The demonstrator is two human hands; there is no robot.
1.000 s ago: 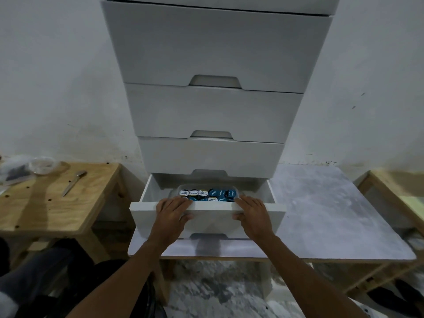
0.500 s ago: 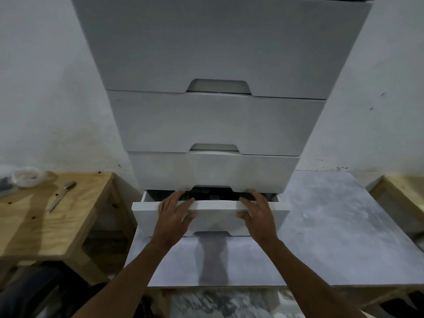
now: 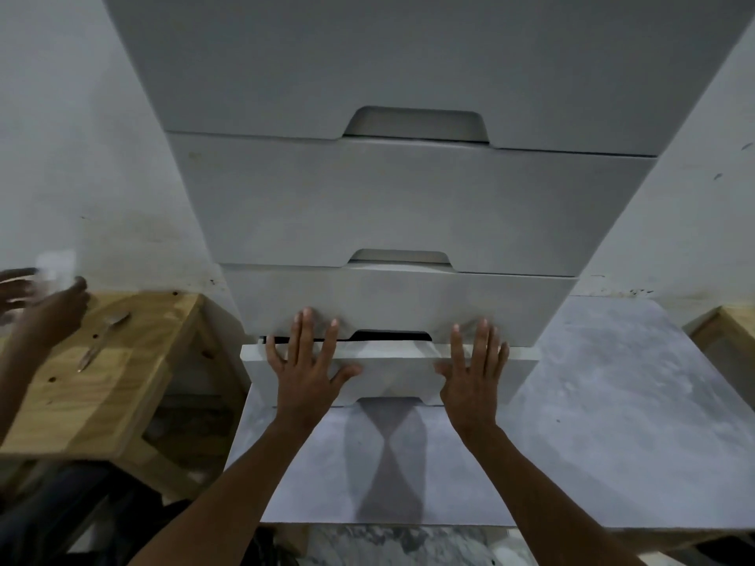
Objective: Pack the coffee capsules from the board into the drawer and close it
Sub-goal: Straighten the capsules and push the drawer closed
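A tall white chest of drawers stands on a grey board [image 3: 613, 402]. Its bottom drawer [image 3: 392, 373] is almost pushed in, with only a thin dark gap under the drawer above. My left hand [image 3: 306, 369] lies flat on the left part of the drawer front, fingers spread. My right hand [image 3: 474, 373] lies flat on the right part, fingers spread too. Neither hand holds anything. The coffee capsules are hidden inside the drawer.
A wooden table [image 3: 114, 381] stands at the left with a metal spoon-like tool [image 3: 102, 341] on it. Another person's hands [image 3: 45, 308] reach over its far left corner, blurred. A second wooden frame [image 3: 727, 332] shows at the right edge.
The bottom drawer has slid inward until nearly shut, hiding the capsules. Both my hands went from gripping its top edge to pressing flat on its front. Another person's hands came in at left.
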